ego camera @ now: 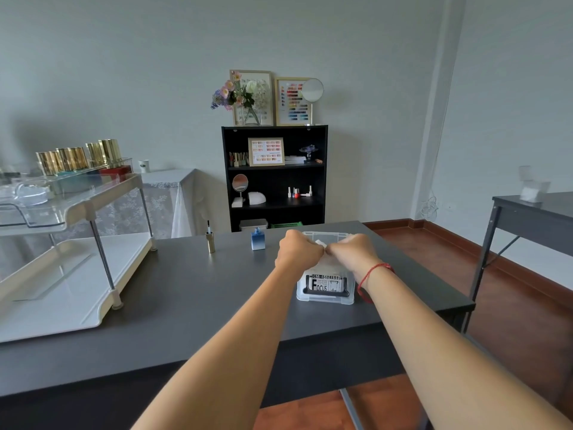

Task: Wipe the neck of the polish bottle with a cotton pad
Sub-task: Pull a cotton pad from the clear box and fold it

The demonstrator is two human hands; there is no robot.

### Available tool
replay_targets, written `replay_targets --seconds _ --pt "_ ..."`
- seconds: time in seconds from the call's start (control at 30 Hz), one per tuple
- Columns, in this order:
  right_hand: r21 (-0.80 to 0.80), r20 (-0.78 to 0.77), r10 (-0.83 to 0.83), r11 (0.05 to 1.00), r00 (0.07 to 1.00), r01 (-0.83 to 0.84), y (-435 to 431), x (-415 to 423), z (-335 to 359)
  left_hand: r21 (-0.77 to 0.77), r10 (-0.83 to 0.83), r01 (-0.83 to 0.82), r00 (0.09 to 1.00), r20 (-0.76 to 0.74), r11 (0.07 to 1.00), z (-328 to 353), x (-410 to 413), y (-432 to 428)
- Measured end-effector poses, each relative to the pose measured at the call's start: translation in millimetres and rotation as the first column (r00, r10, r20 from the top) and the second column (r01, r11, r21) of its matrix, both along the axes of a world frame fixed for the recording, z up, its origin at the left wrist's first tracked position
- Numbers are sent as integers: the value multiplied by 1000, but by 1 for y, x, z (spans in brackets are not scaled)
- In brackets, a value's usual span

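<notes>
While both hands, left [298, 249] and right [352, 251], pinch one small white cotton pad [321, 243] above the clear plastic box [325, 287], their knuckles touch. At ten o'clock from them, the open blue square glass polish bottle [258, 239] stands on the dark grey counter [192, 293].

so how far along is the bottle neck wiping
Done: the blue polish bottle stands open on the table, its gold cap with brush set upright to its left.

In hand: the left hand and right hand pinch a cotton pad over the clear box.

Left: wiping the neck; the pad hasn't reached the bottle.
</notes>
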State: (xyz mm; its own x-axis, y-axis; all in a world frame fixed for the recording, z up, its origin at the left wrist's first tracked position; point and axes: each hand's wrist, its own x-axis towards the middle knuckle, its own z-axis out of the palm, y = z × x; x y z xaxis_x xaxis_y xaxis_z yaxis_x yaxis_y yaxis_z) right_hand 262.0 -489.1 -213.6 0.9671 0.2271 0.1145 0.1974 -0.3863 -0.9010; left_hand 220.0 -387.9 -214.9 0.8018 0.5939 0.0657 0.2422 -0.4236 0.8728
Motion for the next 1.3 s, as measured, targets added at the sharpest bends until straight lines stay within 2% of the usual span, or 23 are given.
replay_targets --seconds 0.23,0.4,0.53,0.67,0.8,1.03,1.3 --pt "179 -93 -8 984 996 24 -1 -1 -2 94 -37 41 998 -43 995 3 -3 -1" --pt "237 -134 -101 963 986 130 0 1 -4 144 -33 39 998 -44 989 3 -4 0" --pt "233 -73 -134 961 988 148 -1 0 -4 184 -26 35 998 -51 982 4 -7 -3" --pt "200 -21 -54 978 998 57 -3 -4 -5 238 -40 35 999 14 971 4 -9 -4" --pt "190 -46 28 982 999 -18 -7 -4 -5 169 -59 51 997 44 984 3 -9 -4" --pt "239 -81 50 971 995 -29 -9 -4 -4 -40 -72 76 993 91 996 0 -5 -1" --pt "193 -71 35 981 997 -20 -9 -4 -2 -53 -78 83 994 75 995 0 -4 -1"
